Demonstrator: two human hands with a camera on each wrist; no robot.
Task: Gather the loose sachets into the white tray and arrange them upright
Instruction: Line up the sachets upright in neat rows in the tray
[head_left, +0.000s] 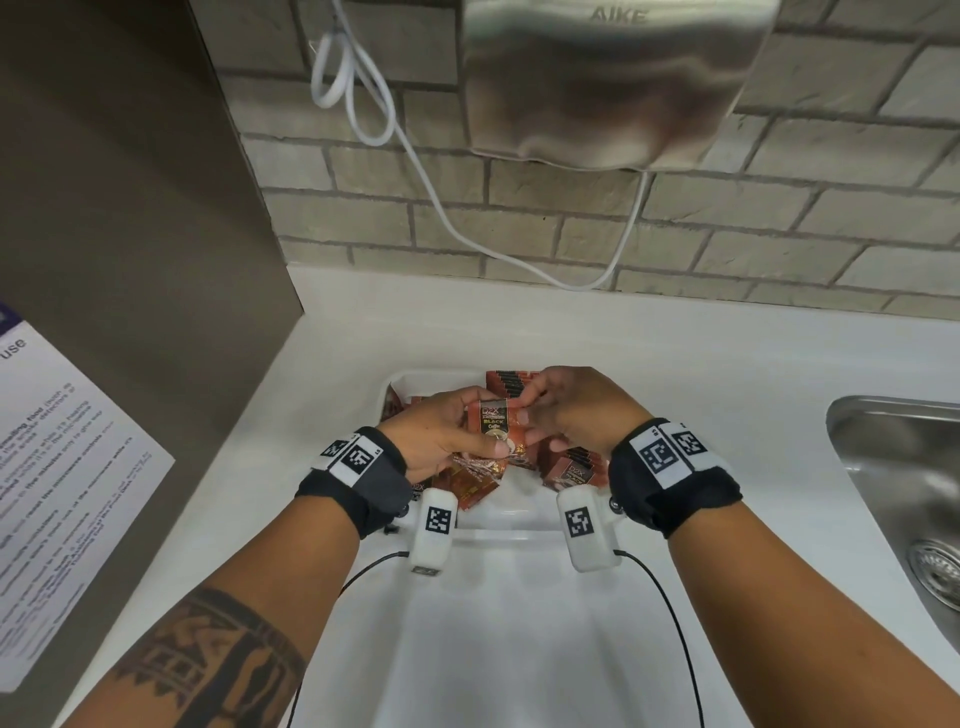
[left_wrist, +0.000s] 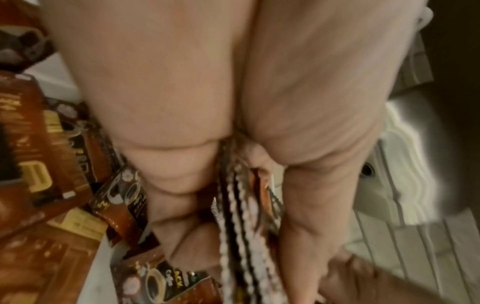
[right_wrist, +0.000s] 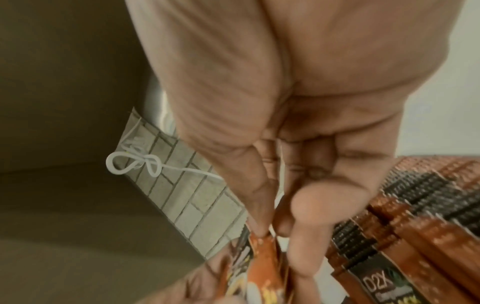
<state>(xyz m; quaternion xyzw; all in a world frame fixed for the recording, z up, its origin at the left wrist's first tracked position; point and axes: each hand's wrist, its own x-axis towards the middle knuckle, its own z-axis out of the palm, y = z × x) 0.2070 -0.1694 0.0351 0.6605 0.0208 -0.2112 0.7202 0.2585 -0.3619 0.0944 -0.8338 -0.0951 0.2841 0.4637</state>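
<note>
The camera on my head looks forward and down over my forearms at the desk (head_left: 649, 364), with the brick wall (head_left: 519, 218) beyond. The one on my left wrist sits tight against my palm, looking along my fingers (left_wrist: 171, 174). My right wrist camera does likewise, tilted towards that wall (right_wrist: 197, 197). All three share the sachets (head_left: 493, 426).

Two forearms reach up from the bottom of the frame to a white tray (head_left: 511, 525) at centre. The left hand (head_left: 441, 435) and right hand (head_left: 576, 410) together hold a small stack of orange coffee sachets (head_left: 494, 423) upright above it. A steel sink (head_left: 904, 483) sits at right, a metal hand dryer (head_left: 613, 78) at top.
</note>
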